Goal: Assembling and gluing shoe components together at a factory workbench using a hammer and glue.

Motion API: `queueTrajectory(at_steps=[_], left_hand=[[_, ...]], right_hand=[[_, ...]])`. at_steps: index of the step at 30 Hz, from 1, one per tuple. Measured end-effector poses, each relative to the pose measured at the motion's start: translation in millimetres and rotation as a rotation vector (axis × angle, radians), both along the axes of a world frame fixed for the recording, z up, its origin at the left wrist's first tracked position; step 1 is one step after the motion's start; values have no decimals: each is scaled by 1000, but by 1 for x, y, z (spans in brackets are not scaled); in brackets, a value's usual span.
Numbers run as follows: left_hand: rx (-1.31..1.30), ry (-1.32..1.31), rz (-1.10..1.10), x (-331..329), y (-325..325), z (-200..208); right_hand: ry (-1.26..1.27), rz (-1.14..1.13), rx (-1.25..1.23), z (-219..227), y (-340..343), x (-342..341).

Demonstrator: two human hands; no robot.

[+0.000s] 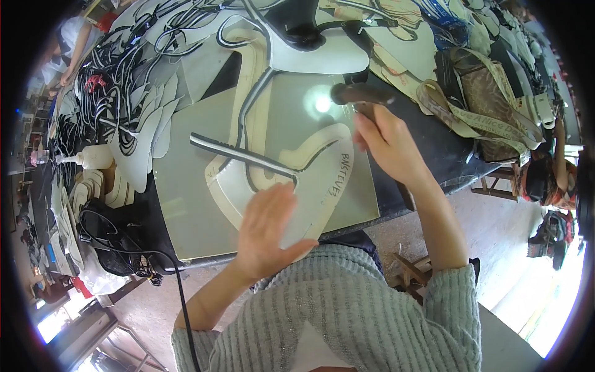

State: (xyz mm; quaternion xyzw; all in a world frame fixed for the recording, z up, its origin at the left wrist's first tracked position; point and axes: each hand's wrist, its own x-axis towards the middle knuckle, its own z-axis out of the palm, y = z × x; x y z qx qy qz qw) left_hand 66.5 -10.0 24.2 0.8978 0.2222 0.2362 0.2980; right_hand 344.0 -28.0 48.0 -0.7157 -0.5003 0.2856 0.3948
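Strip: on white piece, atop board; may shift if unpinned.
L hand: splayed, holding nada, nr piece's edge; we risk a knock if aim's off.
R hand: we're gripping hammer; poss. skewed hit if it twists.

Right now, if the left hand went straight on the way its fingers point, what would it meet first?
Most likely the black-and-white strip, near its right end, just ahead of the left hand. The hand's height is unclear, so it might pass above.
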Motion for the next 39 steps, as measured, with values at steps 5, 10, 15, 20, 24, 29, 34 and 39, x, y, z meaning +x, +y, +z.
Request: queueTrajectory(at_steps=[5, 10, 15, 20, 24, 29, 34, 39], left_hand=[[91, 303, -109, -39, -6, -4], [92, 300, -211, -94, 7, 8], [85, 141, 448, -73, -18, -6], [161, 78, 431, -69, -25, -28], [136, 53, 342, -86, 0, -23], [235, 103, 438, -85, -6, -25], [368, 93, 575, -97, -37, -45], [487, -147, 649, -94, -31, -50]], right_hand=[[285, 120, -333, -8, 12, -20], [257, 332, -202, -19, -35, -67], [383, 281, -260, -15, -53, -93], [402, 144, -232, -16, -42, -82], [3, 229, -41, -16, -17, -82], [-141, 269, -70, -25, -3, -101], [227, 476, -144, -14, 10, -114], [269, 519, -21, 37, 3, -129]])
